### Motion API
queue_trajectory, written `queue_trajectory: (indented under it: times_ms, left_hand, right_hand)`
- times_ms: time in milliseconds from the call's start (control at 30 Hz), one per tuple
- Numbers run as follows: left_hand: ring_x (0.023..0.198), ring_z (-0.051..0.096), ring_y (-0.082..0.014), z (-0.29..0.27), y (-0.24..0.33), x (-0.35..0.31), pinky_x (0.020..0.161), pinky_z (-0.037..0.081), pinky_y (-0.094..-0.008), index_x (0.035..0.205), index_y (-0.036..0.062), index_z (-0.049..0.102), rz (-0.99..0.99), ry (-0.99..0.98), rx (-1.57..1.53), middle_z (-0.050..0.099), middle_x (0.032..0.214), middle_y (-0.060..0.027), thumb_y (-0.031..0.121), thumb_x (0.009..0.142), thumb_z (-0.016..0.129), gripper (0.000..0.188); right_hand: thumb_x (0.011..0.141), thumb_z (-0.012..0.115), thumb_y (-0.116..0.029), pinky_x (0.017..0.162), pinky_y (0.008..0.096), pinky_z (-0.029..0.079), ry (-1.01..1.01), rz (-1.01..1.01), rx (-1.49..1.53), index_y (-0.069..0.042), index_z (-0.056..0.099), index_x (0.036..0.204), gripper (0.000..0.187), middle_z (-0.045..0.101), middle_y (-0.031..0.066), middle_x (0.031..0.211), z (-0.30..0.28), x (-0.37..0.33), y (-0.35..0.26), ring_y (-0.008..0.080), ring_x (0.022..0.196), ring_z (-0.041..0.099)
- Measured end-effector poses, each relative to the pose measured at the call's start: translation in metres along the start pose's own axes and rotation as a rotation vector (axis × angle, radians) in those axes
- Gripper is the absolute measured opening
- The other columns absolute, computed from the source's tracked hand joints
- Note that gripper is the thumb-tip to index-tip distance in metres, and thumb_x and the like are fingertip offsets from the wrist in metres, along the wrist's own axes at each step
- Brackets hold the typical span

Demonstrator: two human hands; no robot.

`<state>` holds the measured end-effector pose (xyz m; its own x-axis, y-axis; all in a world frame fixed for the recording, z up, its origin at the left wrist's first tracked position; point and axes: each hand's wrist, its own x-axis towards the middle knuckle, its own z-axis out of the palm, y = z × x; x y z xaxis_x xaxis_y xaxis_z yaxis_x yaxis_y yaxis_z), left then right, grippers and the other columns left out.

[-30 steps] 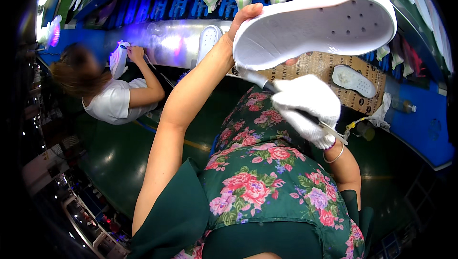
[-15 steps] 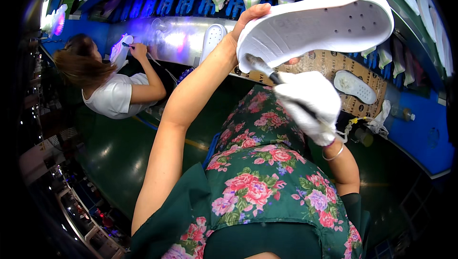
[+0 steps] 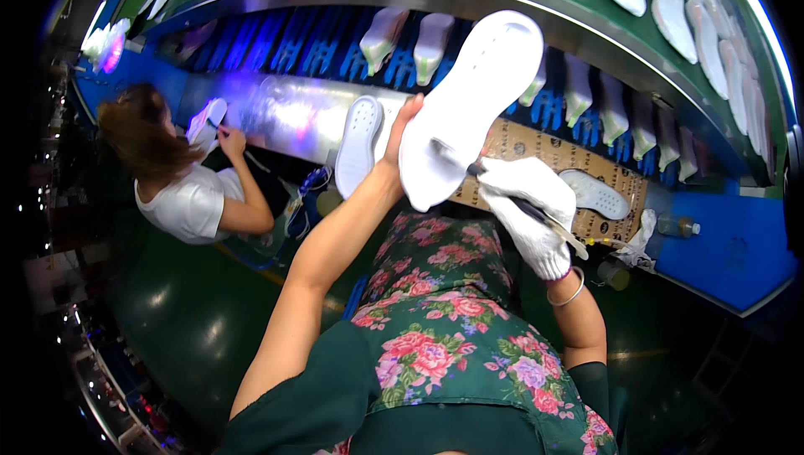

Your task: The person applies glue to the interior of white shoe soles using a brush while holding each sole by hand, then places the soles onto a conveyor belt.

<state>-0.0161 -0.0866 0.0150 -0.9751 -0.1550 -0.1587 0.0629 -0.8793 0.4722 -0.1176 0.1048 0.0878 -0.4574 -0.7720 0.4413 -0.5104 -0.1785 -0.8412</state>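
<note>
White elongated sole (image 3: pixel 471 103) | bare left hand (image 3: pixel 401 137): gripping edge | white-gloved right hand (image 3: pixel 536 185): holding dark-handled brush (image 3: pixel 476 168) | risk: sole, reaching beyond hands, may tilt if brush presses strongly

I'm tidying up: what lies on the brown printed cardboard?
A white perforated shoe sole rests on the cardboard. The held sole and gloved right hand cover part of it; anything there is hidden.

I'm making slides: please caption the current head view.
Bare left hand grips a white shoe sole; gloved right hand holds a brush at its near end.
</note>
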Motion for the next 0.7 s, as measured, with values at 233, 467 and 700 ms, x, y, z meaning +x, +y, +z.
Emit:
queue_trajectory:
  times_ms: [233, 467, 700]
  left_hand:
    - [0.107, 0.062, -0.0394, 0.003, -0.046, -0.021, 0.087, 0.054, -0.0528, 0.149, 0.0035, 0.034, -0.057, -0.155, -0.265, 0.055, 0.131, -0.0233, 0.061, 0.088, 0.046, 0.084]
    - [0.111, 0.059, -0.0452, -0.021, -0.028, -0.03, 0.091, 0.05, -0.0613, 0.15, 0.0052, 0.033, 0.04, -0.114, -0.38, 0.051, 0.135, -0.0262, 0.067, 0.089, 0.044, 0.087]
    - [0.117, 0.051, -0.0533, 0.018, 0.02, -0.049, 0.085, 0.052, -0.0683, 0.154, 0.0074, 0.015, 0.198, -0.434, -0.177, 0.034, 0.143, -0.0303, 0.049, 0.065, 0.087, 0.122]
  right_hand:
    - [0.073, 0.076, 0.001, 0.076, 0.0351, 0.053, 0.156, -0.377, -0.621, -0.009, 0.074, 0.097, 0.026, 0.073, 0.0077, 0.094, -0.037, 0.05, 0.03, 0.0256, 0.084, 0.069]
    - [0.073, 0.072, 0.001, 0.064, 0.0362, 0.052, -0.243, -0.354, -0.085, -0.008, 0.07, 0.096, 0.025, 0.069, 0.0079, 0.083, 0.019, -0.003, -0.011, 0.0249, 0.071, 0.066]
    - [0.073, 0.07, 0.006, 0.083, 0.0347, 0.054, 0.274, 0.205, 0.679, 0.003, 0.071, 0.088, 0.015, 0.072, 0.0181, 0.096, -0.029, -0.04, 0.011, 0.0265, 0.09, 0.069]
